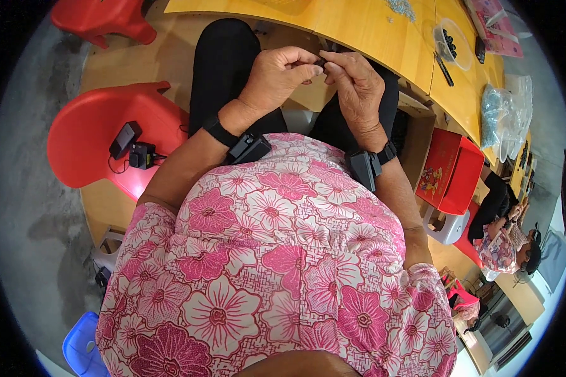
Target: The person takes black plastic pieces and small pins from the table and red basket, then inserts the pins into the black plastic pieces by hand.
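My left hand [279, 76] and my right hand [356, 85] meet above my lap, close to the near edge of the yellow table [358, 28]. Thumb and fingers of both are pinched together on a small dark piece [321, 63], mostly hidden by the fingertips. Its exact kind is too small to make out. Each wrist carries a black strap with a black box-shaped device.
On the table are a clear plastic bowl [453, 45] of dark round pieces, a black pen-like tool [444, 69], a heap of tiny grey pieces [400, 8] and clear bags [506, 116]. A red box [451, 173] stands right; a red chair [85, 135] holds black devices. Another person sits far right.
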The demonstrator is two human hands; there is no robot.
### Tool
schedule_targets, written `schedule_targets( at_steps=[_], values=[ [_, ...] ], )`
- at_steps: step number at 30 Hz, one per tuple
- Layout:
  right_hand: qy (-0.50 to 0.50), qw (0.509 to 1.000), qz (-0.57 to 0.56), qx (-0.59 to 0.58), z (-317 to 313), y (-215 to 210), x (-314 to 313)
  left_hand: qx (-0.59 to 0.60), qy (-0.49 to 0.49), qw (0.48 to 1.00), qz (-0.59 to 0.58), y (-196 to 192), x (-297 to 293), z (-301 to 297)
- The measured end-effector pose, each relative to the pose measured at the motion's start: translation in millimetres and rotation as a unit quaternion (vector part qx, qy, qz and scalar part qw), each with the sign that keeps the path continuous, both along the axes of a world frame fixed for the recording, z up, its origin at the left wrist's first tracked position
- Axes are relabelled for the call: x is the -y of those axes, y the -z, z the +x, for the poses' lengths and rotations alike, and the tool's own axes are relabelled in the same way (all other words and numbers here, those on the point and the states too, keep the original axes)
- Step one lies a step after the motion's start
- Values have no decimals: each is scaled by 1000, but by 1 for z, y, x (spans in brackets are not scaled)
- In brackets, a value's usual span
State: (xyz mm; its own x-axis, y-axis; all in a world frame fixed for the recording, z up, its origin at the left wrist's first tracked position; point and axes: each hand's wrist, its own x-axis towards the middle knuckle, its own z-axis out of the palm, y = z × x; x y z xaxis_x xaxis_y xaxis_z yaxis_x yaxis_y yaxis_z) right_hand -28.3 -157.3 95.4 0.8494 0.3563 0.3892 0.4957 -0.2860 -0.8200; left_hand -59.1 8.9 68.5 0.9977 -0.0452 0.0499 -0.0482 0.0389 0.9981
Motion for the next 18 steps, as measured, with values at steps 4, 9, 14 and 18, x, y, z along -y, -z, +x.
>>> schedule_targets(
  at_steps=[4, 9, 14, 18],
  values=[
    [13, 998, 38, -58, 3, 2, -1, 32, -10, 999, 8, 1, 4, 1],
    [2, 971, 148, -188, 4, 11, 0, 51, -35, 991, 117, -3, 4, -1],
    [16, 962, 153, -226, 1, 16, -1, 87, -44, 983, 158, 0, 3, 0],
    [29, 964, 163, -206, -1, 21, -3, 48, -35, 993, 107, 1, 5, -1]
  ],
)
